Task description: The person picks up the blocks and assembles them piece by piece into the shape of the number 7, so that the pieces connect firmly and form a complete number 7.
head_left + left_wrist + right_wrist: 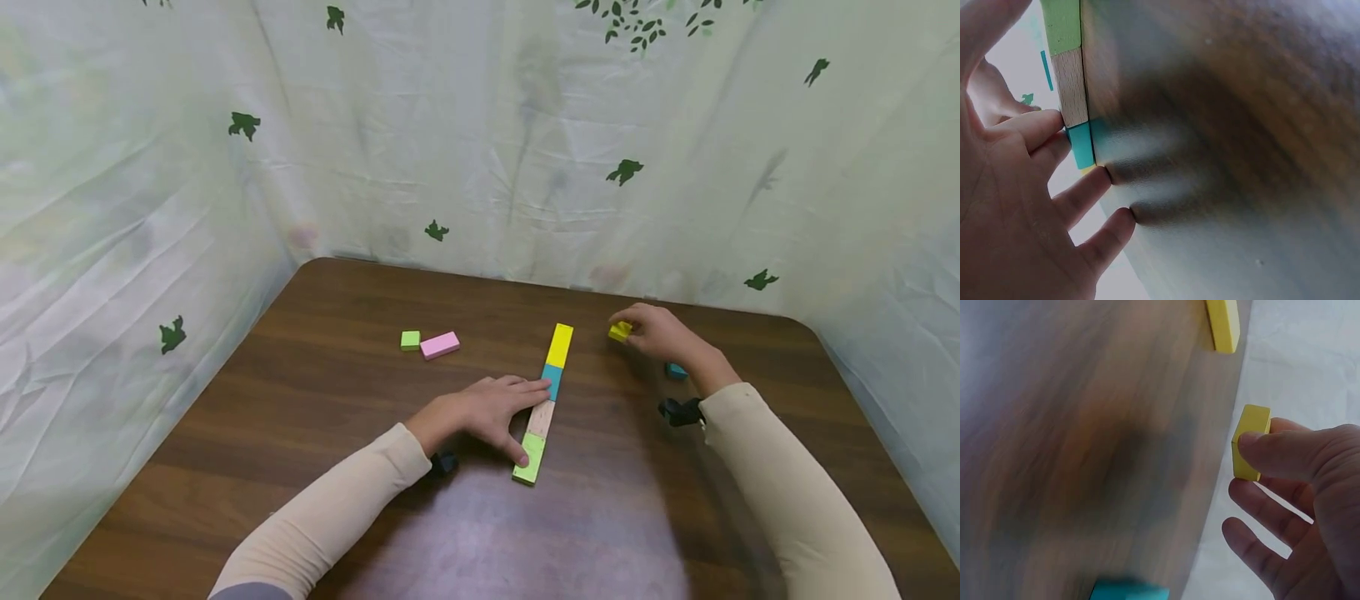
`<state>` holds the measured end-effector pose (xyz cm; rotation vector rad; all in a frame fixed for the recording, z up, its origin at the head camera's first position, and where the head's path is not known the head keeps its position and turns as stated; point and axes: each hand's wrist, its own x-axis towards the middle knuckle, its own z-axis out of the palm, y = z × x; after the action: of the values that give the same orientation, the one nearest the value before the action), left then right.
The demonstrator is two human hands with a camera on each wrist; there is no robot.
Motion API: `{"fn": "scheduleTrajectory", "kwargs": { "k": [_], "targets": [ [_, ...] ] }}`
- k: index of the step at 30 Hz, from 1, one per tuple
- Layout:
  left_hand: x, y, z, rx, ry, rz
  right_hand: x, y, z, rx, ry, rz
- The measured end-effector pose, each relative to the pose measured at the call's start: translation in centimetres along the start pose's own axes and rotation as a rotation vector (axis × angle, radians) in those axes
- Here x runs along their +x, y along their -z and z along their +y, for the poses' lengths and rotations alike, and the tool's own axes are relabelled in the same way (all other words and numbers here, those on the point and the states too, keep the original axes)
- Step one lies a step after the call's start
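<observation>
A straight row of blocks lies on the table: a yellow block [560, 343] at the far end, then a blue block [555, 385], a plain wood block [539, 419] and a light green block [531, 454]. Along the row's left side rests my left hand [491, 410], fingers extended and spread; its thumb touches the green block and fingertips reach the blue one. To the right, my right hand [663, 333] pinches a small yellow block [1252, 450] between thumb and fingers, held above the table in the right wrist view.
Left of the row, a small green block [410, 340] and a pink block [440, 345] lie side by side. Another blue block [677, 371] sits beneath my right wrist. A pale curtain [480, 150] with leaf prints hangs behind the brown table [337, 317].
</observation>
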<state>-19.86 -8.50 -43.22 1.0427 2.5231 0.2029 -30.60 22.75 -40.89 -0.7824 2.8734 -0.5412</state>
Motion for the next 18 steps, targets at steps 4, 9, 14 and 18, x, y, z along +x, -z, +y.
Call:
{"fn": "scheduleTrajectory", "kwargs": {
  "k": [4, 9, 14, 18],
  "targets": [
    [0.1, 0.2, 0.2, -0.006, -0.005, -0.004, 1.7, -0.2, -0.5, 0.008, 0.013, -0.009],
    [0.2, 0.3, 0.3, -0.016, -0.006, -0.011, 3.0, -0.1, -1.3, 0.026, 0.017, -0.013],
    [0.2, 0.3, 0.2, -0.010, 0.004, -0.012, 3.6, -0.2, -1.6, 0.053, -0.030, -0.015],
    [0.0, 0.4, 0.2, -0.010, 0.009, -0.011, 4.3, -0.7, -1.4, 0.080, -0.039, -0.004]
  ]
}}
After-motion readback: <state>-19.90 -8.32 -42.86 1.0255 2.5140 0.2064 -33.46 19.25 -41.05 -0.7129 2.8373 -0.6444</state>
